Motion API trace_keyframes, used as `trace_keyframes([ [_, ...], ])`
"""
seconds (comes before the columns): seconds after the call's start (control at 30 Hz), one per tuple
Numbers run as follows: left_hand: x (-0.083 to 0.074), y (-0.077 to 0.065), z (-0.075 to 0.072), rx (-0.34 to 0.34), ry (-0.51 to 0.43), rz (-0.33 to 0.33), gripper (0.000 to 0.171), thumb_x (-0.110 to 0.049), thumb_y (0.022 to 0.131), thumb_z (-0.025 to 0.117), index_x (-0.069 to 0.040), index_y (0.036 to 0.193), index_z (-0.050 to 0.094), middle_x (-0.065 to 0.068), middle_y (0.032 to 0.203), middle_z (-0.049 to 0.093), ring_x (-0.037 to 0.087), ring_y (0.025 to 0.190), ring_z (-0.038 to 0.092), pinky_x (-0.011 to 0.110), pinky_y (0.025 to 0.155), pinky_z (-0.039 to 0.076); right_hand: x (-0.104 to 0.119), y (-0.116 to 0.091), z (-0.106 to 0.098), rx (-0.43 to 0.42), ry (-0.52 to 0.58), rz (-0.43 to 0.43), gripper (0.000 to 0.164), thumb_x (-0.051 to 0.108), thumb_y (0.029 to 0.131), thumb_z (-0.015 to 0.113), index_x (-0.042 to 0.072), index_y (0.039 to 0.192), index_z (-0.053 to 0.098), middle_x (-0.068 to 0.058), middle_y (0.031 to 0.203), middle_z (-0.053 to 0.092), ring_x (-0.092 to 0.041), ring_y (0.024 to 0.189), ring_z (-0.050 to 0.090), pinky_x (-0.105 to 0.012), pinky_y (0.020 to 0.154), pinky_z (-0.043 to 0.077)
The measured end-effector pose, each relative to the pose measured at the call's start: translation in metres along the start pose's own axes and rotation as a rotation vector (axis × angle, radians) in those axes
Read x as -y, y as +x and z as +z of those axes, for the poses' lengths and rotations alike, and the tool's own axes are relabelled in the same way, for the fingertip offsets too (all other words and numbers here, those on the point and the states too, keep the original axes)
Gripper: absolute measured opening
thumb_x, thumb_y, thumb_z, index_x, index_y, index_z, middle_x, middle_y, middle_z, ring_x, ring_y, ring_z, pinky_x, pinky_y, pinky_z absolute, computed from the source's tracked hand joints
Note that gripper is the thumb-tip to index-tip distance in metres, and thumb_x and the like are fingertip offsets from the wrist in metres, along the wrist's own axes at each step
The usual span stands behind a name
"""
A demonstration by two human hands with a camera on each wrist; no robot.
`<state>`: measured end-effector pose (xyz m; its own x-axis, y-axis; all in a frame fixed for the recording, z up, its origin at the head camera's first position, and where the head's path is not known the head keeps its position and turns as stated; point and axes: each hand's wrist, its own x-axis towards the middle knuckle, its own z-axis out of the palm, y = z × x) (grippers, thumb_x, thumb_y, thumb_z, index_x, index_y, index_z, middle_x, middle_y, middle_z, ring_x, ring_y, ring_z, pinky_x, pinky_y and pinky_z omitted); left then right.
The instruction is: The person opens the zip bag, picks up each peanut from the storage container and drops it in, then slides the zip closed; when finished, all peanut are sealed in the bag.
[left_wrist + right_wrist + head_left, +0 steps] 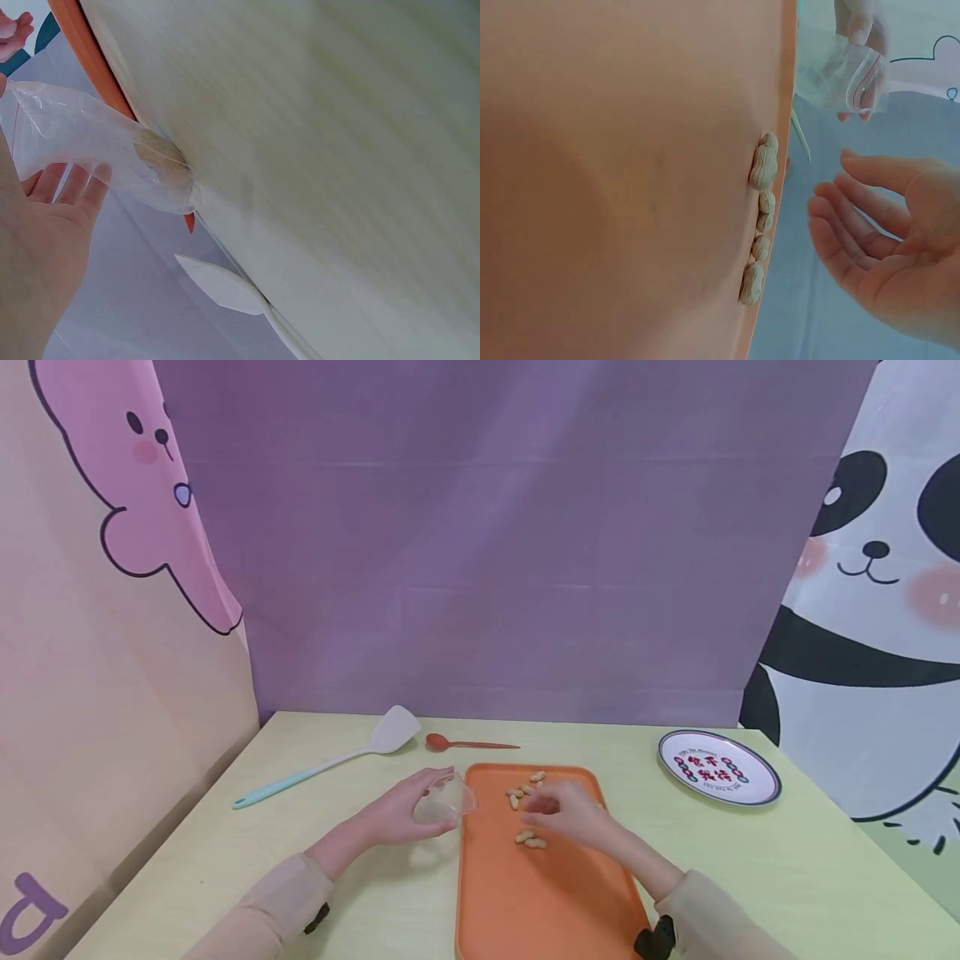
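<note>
My left hand [397,810] holds a clear zip bag [442,802] by its mouth, at the left edge of the orange tray [510,902]. In the left wrist view the fingers lie behind the bag, and a tan peanut [161,156] shows at its bottom. Over the tray hovers my right hand [572,814], fingers loosely bent and nothing between them. Peanuts [531,839] lie on the tray just below it, and several more peanuts [514,793] are near its far end. The right wrist view shows peanuts [763,166] in a row along the tray.
A spatula [393,731] with a pale blue handle lies at the back left. Beside it is a red spoon [438,742]. At the back right stands a white plate [720,793] with a dark rim. A purple cloth [495,568] hangs behind the table.
</note>
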<state>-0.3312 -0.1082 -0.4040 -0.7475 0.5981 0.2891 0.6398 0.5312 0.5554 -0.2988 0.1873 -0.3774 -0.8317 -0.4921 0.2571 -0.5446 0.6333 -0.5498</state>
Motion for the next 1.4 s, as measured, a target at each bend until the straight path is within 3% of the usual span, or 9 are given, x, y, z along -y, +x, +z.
trace_keyframes([
  [0.2, -0.0003, 0.0006, -0.0006, -0.003, 0.008, 0.006, 0.073, -0.045, 0.084, 0.066, -0.012, 0.142, 0.039, 0.000, 0.139, 0.047, 0.016, 0.121, 0.049, 0.038, 0.099, 0.044, -0.0023, -0.0014, -0.0041, 0.066, -0.046, 0.052, 0.020, 0.019, 0.084, 0.070, 0.001, 0.095, 0.070, -0.004, 0.087, 0.071, -0.015, 0.078, 0.066, -0.022, 0.065, 0.052],
  [0.4, -0.0004, 0.0009, -0.0008, 0.003, 0.020, 0.011, 0.072, -0.046, 0.084, 0.065, -0.013, 0.142, 0.038, 0.000, 0.140, 0.046, 0.016, 0.120, 0.049, 0.038, 0.099, 0.044, -0.0023, -0.0021, -0.0015, 0.148, -0.107, 0.105, 0.010, 0.022, 0.080, 0.074, 0.014, 0.076, 0.072, 0.006, 0.070, 0.066, -0.006, 0.070, 0.056, -0.021, 0.060, 0.044],
  [0.5, -0.0003, 0.0011, -0.0004, 0.007, 0.018, 0.008, 0.072, -0.045, 0.084, 0.066, -0.013, 0.142, 0.038, 0.000, 0.140, 0.046, 0.016, 0.121, 0.049, 0.038, 0.100, 0.044, -0.0015, -0.0031, 0.0001, 0.171, -0.097, 0.099, 0.008, 0.019, 0.078, 0.075, 0.013, 0.073, 0.071, 0.007, 0.069, 0.066, -0.004, 0.069, 0.055, -0.021, 0.060, 0.044],
  [0.83, 0.0006, 0.0003, 0.0011, 0.009, 0.020, 0.012, 0.073, -0.047, 0.084, 0.065, -0.013, 0.142, 0.038, -0.001, 0.140, 0.046, 0.016, 0.120, 0.050, 0.039, 0.100, 0.044, 0.0019, -0.0051, 0.0004, 0.204, -0.071, 0.024, 0.009, 0.013, 0.076, 0.076, 0.007, 0.078, 0.071, 0.001, 0.075, 0.070, -0.005, 0.068, 0.061, -0.017, 0.061, 0.047],
  [1.17, -0.0003, -0.0006, 0.0014, 0.012, 0.024, 0.021, 0.073, -0.046, 0.084, 0.066, -0.010, 0.142, 0.038, 0.000, 0.139, 0.047, 0.015, 0.119, 0.050, 0.037, 0.098, 0.044, 0.0003, -0.0074, 0.0011, 0.212, -0.095, 0.081, 0.007, 0.014, 0.075, 0.077, 0.008, 0.076, 0.072, 0.002, 0.074, 0.070, -0.003, 0.068, 0.057, -0.018, 0.062, 0.046],
  [1.4, -0.0001, 0.0002, 0.0010, 0.008, 0.027, 0.019, 0.072, -0.046, 0.084, 0.065, -0.013, 0.142, 0.038, -0.001, 0.140, 0.046, 0.014, 0.120, 0.049, 0.037, 0.099, 0.044, -0.0006, -0.0063, 0.0001, 0.236, -0.036, 0.132, 0.009, 0.012, 0.075, 0.077, 0.008, 0.076, 0.069, 0.002, 0.073, 0.068, -0.006, 0.066, 0.058, -0.020, 0.059, 0.047],
])
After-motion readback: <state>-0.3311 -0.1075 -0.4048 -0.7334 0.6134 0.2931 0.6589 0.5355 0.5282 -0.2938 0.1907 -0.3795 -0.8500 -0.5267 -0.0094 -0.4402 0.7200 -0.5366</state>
